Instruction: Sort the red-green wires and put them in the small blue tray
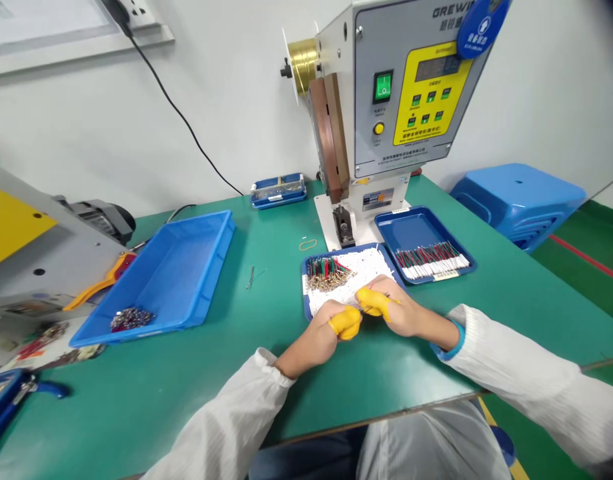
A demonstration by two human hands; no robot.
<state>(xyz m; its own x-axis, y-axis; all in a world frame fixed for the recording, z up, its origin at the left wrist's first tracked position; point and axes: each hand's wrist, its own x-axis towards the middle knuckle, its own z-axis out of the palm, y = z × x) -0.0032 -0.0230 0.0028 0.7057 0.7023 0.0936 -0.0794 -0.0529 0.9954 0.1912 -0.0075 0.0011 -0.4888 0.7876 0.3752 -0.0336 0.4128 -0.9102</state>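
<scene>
Both hands meet over the front edge of a blue tray that holds a white sheet and several wire leads with metal ends. My left hand is closed, its thumb wrapped in a yellow finger cover. Just to the right, my right hand is closed too, with yellow covers on its fingers. Whatever sits between the fingertips is too small or hidden to name. Beside the right hand lies a second blue tray with a row of red, green and black wires with white ends.
Behind the trays stands a grey crimping machine with a gold spool. A large blue bin with small metal parts is on the left. A rubber band lies mid-table. A blue stool stands at the right.
</scene>
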